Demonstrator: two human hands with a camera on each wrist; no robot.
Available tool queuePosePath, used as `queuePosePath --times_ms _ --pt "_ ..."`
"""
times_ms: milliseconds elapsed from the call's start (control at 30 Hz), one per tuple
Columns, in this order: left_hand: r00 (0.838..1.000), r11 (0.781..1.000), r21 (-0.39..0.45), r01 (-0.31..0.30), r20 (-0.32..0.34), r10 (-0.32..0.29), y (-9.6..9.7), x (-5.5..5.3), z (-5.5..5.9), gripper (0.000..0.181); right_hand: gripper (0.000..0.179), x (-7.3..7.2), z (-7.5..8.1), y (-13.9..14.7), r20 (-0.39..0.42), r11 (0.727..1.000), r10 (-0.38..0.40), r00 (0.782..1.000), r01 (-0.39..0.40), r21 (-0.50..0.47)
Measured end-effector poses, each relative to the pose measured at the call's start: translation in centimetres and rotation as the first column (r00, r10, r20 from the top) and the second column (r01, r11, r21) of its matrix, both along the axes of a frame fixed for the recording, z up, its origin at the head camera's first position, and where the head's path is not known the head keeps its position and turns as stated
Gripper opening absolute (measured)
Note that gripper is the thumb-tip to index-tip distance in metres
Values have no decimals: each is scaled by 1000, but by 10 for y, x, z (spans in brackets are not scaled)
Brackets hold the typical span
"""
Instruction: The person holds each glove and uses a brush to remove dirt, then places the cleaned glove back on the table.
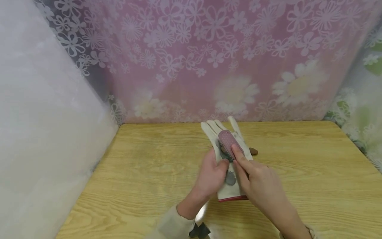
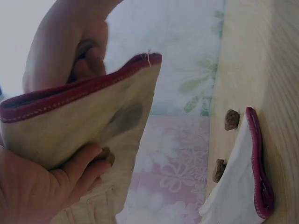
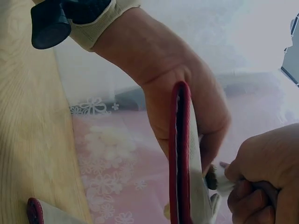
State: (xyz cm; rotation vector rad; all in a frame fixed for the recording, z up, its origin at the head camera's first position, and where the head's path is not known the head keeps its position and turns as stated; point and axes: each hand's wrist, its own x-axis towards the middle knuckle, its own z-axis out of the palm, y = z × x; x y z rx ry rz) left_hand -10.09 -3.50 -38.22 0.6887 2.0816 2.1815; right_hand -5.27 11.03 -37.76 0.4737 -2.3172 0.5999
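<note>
A cream work glove (image 1: 234,192) with a red-trimmed cuff and grey stains is held up above the table, fingers pointing away. My left hand (image 1: 210,174) grips it by the side, thumb on the face near a stain. My right hand (image 1: 261,182) holds a pink-backed brush (image 1: 227,141), its index finger laid along the back. The brush's dark bristles face the stained palm of the glove. In the left wrist view the left fingers (image 2: 77,165) curl against the other face of the glove. The brush's handle is mostly hidden in the right hand.
A second cream glove (image 2: 233,172) with red trim lies on the wood-grain table (image 1: 143,172). Two brown lumps (image 2: 231,120) sit beside it; one brown piece (image 1: 253,151) shows behind the held glove. A pink flowered curtain (image 1: 185,83) hangs behind the table.
</note>
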Motion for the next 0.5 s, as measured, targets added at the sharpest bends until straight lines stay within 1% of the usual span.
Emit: queuePosePath --times_ms 33,100,200,300,400,500 --pt "999 1000 -19 -18 -35 18 1 1 0 44 57 0 0 -1 -11 1000 -7 1000 7 -4" --pt "997 998 -35 -46 -63 44 2 1 1 43 55 -1 -1 -3 -32 1000 -7 999 7 -6" --pt "996 996 -26 -83 -40 81 -1 -3 3 44 50 -1 -1 -4 -40 1000 11 999 -11 -7" --pt "994 994 15 -110 -8 110 -5 -8 7 45 52 4 2 -5 -11 1000 20 1000 -19 16" --pt "994 992 60 -108 8 108 -9 -12 9 48 58 12 5 -6 42 999 2 999 -4 54" --pt "994 989 108 -103 32 100 -9 -13 10 50 57 18 8 -8 79 996 -32 996 25 82"
